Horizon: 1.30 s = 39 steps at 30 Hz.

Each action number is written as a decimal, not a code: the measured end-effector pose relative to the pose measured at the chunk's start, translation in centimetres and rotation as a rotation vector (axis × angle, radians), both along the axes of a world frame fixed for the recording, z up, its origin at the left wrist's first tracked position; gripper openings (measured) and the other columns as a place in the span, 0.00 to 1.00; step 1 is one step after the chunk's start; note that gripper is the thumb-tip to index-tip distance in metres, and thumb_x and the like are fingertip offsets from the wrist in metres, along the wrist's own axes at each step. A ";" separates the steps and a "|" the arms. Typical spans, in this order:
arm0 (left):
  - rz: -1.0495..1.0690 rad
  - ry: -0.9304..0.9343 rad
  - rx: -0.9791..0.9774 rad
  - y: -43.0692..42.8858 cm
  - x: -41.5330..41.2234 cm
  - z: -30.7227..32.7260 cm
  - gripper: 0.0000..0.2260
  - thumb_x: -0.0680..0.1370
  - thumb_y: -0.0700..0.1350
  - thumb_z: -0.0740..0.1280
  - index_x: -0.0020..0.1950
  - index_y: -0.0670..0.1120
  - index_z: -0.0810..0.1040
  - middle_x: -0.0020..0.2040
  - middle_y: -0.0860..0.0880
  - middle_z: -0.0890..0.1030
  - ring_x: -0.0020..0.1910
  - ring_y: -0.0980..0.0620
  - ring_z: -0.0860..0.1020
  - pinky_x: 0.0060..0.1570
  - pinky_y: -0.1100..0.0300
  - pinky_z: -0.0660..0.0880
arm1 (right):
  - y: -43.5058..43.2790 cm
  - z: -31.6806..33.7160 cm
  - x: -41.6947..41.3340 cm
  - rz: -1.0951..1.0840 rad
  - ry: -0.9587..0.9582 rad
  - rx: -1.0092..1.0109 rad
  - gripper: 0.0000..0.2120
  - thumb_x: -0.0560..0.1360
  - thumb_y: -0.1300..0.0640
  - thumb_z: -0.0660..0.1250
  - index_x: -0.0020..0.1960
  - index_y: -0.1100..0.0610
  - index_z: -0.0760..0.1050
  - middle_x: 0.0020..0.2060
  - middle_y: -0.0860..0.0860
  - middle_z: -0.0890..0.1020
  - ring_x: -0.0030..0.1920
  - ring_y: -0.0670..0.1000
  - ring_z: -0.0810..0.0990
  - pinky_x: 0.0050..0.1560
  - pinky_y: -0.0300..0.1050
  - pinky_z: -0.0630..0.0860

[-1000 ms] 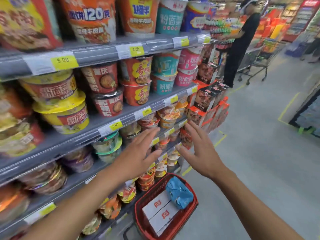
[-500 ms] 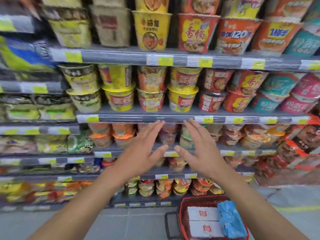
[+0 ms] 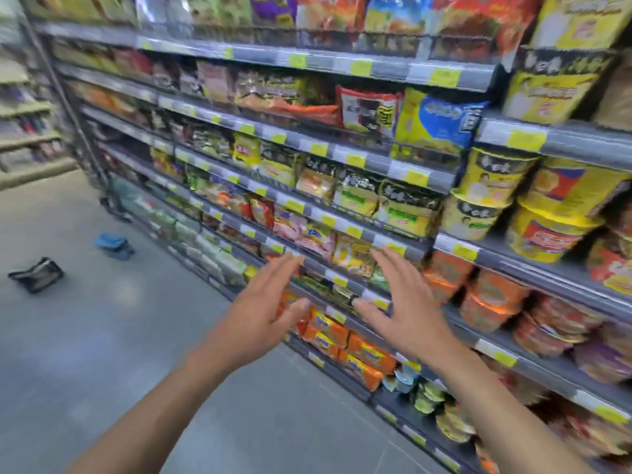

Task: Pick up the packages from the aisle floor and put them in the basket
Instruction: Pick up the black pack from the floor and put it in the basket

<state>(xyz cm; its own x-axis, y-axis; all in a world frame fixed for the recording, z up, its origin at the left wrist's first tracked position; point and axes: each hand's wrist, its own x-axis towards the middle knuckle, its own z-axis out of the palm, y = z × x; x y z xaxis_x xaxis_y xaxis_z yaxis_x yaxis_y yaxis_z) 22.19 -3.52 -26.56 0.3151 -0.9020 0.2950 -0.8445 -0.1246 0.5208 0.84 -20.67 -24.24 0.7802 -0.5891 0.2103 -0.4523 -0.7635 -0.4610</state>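
Note:
Two packages lie on the grey aisle floor at the left. One is a blue package close to the foot of the shelving. The other is a dark package farther left. My left hand and my right hand are both held out in front of me, fingers straight and spread, holding nothing. They hover in front of the lower shelves, well to the right of both packages. The basket is out of view.
A long shelf unit full of noodle bags and cup noodles runs along the right side from near to far. Another shelf unit stands at the far left. Grey floor stretches between them.
The view has swung left along the shelving. The red basket with its white boxes and blue package has dropped out of view, and two packages on the floor have appeared. Both hands stay open.

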 end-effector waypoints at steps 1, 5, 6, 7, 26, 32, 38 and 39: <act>0.044 0.004 0.001 2.0 2.4 -0.1 0.31 0.82 0.66 0.55 0.82 0.60 0.50 0.83 0.61 0.51 0.81 0.63 0.48 0.80 0.51 0.54 | 1.2 -0.2 2.8 0.040 0.003 -0.011 0.46 0.73 0.24 0.53 0.84 0.44 0.49 0.83 0.44 0.52 0.83 0.49 0.51 0.81 0.58 0.54; 0.192 -0.028 0.008 9.6 10.4 -0.4 0.31 0.82 0.65 0.55 0.82 0.59 0.52 0.82 0.60 0.53 0.80 0.61 0.51 0.79 0.58 0.53 | 6.0 -1.1 13.2 0.187 0.049 -0.062 0.50 0.70 0.22 0.53 0.84 0.47 0.50 0.84 0.46 0.51 0.83 0.51 0.50 0.81 0.58 0.52; 0.220 -0.026 0.011 11.2 11.6 -0.5 0.31 0.82 0.65 0.56 0.82 0.59 0.53 0.81 0.61 0.54 0.80 0.63 0.51 0.78 0.63 0.51 | 7.1 -1.4 15.2 0.213 0.052 -0.067 0.50 0.70 0.22 0.53 0.84 0.47 0.51 0.84 0.47 0.52 0.83 0.51 0.51 0.81 0.58 0.52; 0.251 -0.024 0.008 12.8 12.9 -0.6 0.30 0.82 0.65 0.56 0.82 0.59 0.53 0.81 0.61 0.54 0.79 0.65 0.51 0.76 0.68 0.49 | 8.2 -1.5 17.2 0.239 0.049 -0.061 0.49 0.70 0.22 0.54 0.84 0.47 0.51 0.84 0.47 0.53 0.83 0.52 0.51 0.82 0.57 0.52; 0.561 0.048 0.026 14.4 28.5 -3.1 0.32 0.80 0.68 0.56 0.82 0.61 0.53 0.82 0.59 0.57 0.80 0.59 0.55 0.78 0.55 0.56 | 6.7 -3.3 40.2 0.502 0.082 -0.004 0.43 0.76 0.26 0.57 0.83 0.41 0.47 0.83 0.42 0.49 0.83 0.49 0.49 0.82 0.60 0.50; 0.677 0.087 0.018 10.5 34.3 -1.8 0.33 0.78 0.66 0.57 0.82 0.61 0.54 0.81 0.61 0.56 0.77 0.65 0.54 0.74 0.62 0.55 | 1.9 -2.2 48.8 0.591 0.062 0.020 0.45 0.72 0.23 0.53 0.83 0.41 0.47 0.83 0.42 0.49 0.83 0.49 0.49 0.81 0.61 0.52; 0.794 0.117 0.008 8.6 39.0 -1.9 0.33 0.78 0.64 0.59 0.82 0.59 0.54 0.79 0.63 0.55 0.77 0.65 0.53 0.75 0.62 0.53 | -0.9 -1.9 57.0 0.690 0.063 -0.009 0.45 0.72 0.24 0.53 0.83 0.42 0.48 0.83 0.43 0.50 0.83 0.49 0.49 0.82 0.61 0.51; 0.803 0.123 0.010 8.7 39.7 -2.1 0.33 0.78 0.65 0.58 0.82 0.60 0.54 0.80 0.63 0.55 0.78 0.64 0.53 0.76 0.61 0.54 | -0.9 -1.9 58.1 0.711 0.068 0.000 0.45 0.73 0.24 0.54 0.83 0.42 0.48 0.83 0.43 0.50 0.83 0.49 0.49 0.82 0.60 0.50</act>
